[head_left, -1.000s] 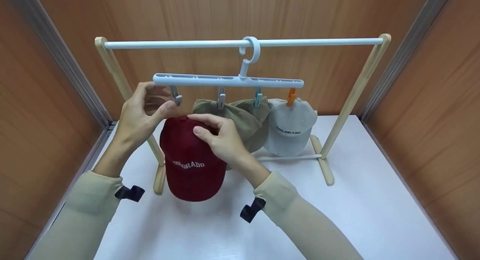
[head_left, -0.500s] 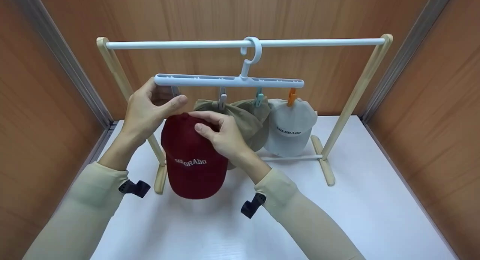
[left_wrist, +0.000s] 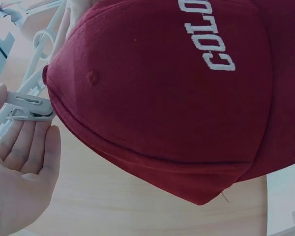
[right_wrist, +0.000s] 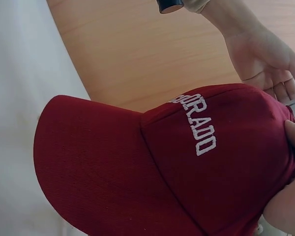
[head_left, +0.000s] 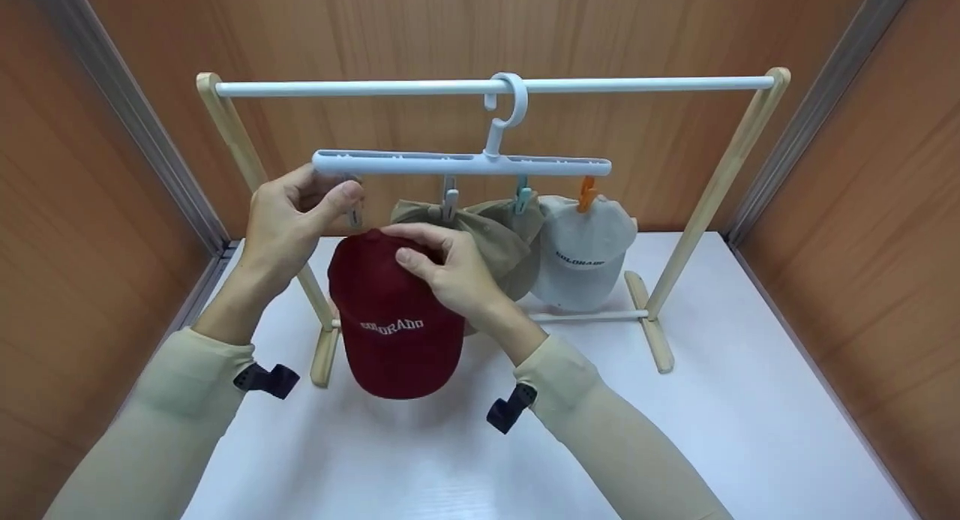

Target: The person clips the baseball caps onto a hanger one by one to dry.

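A dark red baseball cap (head_left: 394, 299) with white COLORADO lettering hangs brim down from my right hand (head_left: 461, 276), which pinches it near the crown. Just left of it, my left hand (head_left: 281, 220) holds a grey clothespin (left_wrist: 32, 105) between thumb and fingers, under the left end of the pale blue hanger (head_left: 405, 163). In the left wrist view the clothespin's tip meets the cap's edge; whether cloth lies between its jaws I cannot tell. My right fingertips are partly hidden behind the cap.
Hooked on the white rod (head_left: 637, 84) of a wooden-legged rack, the hanger also carries an olive cap (head_left: 499, 238) on grey and teal clothespins and a light grey cap (head_left: 581, 242) on an orange clothespin (head_left: 586, 194). Wood-grain walls (head_left: 862, 205) enclose the white table (head_left: 750, 400).
My left hand has shifted from beside the grey clothespin to pinching it, and the clothespin has swung down. The red cap has moved slightly right and up with my right hand.
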`<act>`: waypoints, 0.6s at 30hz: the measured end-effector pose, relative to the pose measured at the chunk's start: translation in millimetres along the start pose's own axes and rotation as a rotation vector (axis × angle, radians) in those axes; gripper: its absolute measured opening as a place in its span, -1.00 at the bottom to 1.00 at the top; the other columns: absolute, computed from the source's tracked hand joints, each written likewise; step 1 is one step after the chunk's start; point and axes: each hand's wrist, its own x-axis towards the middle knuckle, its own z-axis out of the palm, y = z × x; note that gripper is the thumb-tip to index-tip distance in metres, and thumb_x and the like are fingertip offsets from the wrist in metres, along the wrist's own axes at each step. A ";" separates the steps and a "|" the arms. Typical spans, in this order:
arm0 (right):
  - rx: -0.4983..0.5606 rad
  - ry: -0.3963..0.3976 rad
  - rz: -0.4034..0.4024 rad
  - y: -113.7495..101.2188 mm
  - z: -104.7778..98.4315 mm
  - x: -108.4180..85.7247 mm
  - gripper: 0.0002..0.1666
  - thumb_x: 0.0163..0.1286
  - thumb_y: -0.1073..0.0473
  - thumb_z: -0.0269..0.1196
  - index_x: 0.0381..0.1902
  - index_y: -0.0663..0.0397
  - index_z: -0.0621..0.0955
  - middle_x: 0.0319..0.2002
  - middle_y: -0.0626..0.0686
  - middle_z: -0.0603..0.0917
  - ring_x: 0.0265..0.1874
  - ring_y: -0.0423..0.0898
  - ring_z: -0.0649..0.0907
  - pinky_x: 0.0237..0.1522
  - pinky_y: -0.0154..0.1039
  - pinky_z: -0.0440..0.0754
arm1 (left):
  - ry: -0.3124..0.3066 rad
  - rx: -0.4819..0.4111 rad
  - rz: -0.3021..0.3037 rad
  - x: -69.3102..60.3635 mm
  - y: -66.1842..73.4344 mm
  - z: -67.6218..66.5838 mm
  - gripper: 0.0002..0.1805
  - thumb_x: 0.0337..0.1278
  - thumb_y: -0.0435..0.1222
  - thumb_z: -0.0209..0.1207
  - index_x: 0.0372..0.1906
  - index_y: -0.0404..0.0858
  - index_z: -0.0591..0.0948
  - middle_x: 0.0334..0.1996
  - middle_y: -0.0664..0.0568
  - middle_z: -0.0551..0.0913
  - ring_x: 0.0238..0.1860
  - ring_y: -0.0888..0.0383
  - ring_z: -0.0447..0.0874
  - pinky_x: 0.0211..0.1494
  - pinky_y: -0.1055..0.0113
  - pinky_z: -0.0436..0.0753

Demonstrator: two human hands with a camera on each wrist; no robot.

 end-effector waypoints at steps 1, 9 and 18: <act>0.001 0.001 -0.009 1.7 0.3 1.4 -0.61 0.61 0.29 0.24 0.32 0.12 0.67 0.15 0.06 0.74 0.00 -0.05 0.74 0.05 -0.14 0.78 | 0.002 -0.006 0.007 0.9 -0.7 -0.5 -0.55 0.48 -0.03 0.30 0.24 -0.23 0.70 -0.06 0.06 0.82 0.01 0.16 0.77 0.07 0.42 0.71; 0.015 -0.011 -0.026 4.9 1.2 6.0 -0.61 0.63 0.29 0.21 0.34 0.10 0.66 0.17 0.06 0.74 0.01 -0.03 0.75 0.07 -0.12 0.78 | 0.017 -0.092 0.004 -0.7 3.7 1.2 -0.63 0.52 -0.10 0.28 0.12 -0.30 0.74 -0.14 -0.04 0.82 -0.06 0.13 0.81 0.08 0.39 0.74; 0.080 -0.026 -0.022 2.7 -0.4 6.6 -0.61 0.62 0.33 0.20 0.32 0.19 0.66 0.18 0.09 0.75 -0.01 -0.07 0.74 0.05 -0.13 0.77 | 0.032 -0.126 -0.002 1.3 8.4 2.7 -0.64 0.54 -0.15 0.25 0.05 -0.40 0.73 -0.26 0.09 0.82 -0.20 0.19 0.85 0.01 0.41 0.75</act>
